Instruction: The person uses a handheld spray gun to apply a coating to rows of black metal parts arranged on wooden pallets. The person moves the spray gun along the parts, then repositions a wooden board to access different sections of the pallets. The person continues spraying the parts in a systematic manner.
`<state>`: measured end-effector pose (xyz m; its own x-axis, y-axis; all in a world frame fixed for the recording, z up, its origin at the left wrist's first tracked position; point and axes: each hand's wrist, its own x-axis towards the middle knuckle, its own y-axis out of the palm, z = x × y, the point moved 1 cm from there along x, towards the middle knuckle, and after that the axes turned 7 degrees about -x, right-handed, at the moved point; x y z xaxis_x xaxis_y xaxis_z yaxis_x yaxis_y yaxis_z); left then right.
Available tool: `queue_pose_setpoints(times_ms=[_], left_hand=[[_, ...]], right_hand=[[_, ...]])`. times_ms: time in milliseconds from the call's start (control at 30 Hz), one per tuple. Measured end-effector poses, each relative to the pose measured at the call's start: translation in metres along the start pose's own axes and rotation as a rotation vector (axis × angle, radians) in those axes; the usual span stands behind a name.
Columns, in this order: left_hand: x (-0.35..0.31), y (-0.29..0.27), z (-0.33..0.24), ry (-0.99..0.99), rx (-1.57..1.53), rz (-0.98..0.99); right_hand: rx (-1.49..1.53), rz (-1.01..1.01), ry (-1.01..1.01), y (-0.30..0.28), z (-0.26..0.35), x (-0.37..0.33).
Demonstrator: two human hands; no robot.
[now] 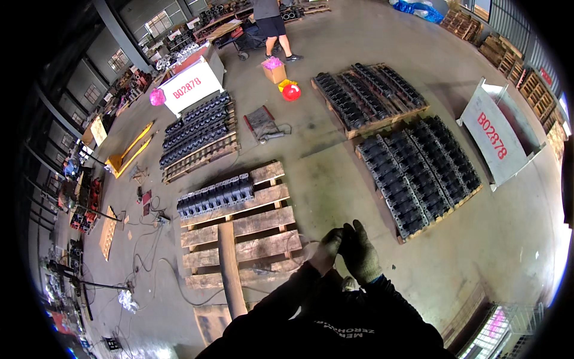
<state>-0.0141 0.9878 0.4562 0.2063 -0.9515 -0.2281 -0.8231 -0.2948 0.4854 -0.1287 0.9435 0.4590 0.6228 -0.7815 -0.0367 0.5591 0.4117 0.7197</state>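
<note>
My two hands meet in front of my body, right of the near pallet. My right hand (362,254) wears a dark-palmed work glove, its fingers pointing up and stretched out. Against its thumb side rests my left hand (326,252), fingers curled closed; whatever is in them, if anything, is hidden. Both forearms are in black sleeves. Beyond the hands, to the left, lies a wooden pallet (263,226) with a long black cast engine part (216,195) along its far edge. A wooden plank (229,269) leans over the pallet's near side.
Loaded pallets of black castings (418,176) stand at right, with another castings row (197,131) at far left. White metal bins (493,131), a yellow pallet jack (128,152), a red round object (291,91) and a cardboard box (274,72) surround them. Cables (173,269) cross the floor. A person (272,27) stands far back.
</note>
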Motion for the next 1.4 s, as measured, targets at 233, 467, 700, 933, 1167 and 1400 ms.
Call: queue_pose_setpoints(times_ms=[233, 467, 700, 933, 1167, 1400], left_hand=[[0.095, -0.070, 0.073, 0.203, 0.030, -0.170], [0.071, -0.016, -0.035, 0.042, -0.209, 0.073], [0.118, -0.064, -0.005, 0.364, 0.262, -0.296], [0.174, -0.053, -0.057, 0.108, 0.126, -0.414], [0.232, -0.012, -0.105, 0.210, 0.334, -0.231], [0.328, 0.009, -0.127, 0.055, 0.409, -0.513]], right_hand=[[0.301, -0.073, 0.076, 0.028, 0.006, 0.040], [-0.859, 0.137, 0.014, 0.049, 0.057, 0.048], [-3.116, 0.549, -0.705, 0.067, 0.038, 0.102], [-2.324, 0.504, -0.595, 0.058, 0.064, 0.173], [-1.142, 0.290, 0.182, 0.024, 0.108, 0.247], [-1.279, 0.408, 0.097, -0.029, 0.127, 0.316]])
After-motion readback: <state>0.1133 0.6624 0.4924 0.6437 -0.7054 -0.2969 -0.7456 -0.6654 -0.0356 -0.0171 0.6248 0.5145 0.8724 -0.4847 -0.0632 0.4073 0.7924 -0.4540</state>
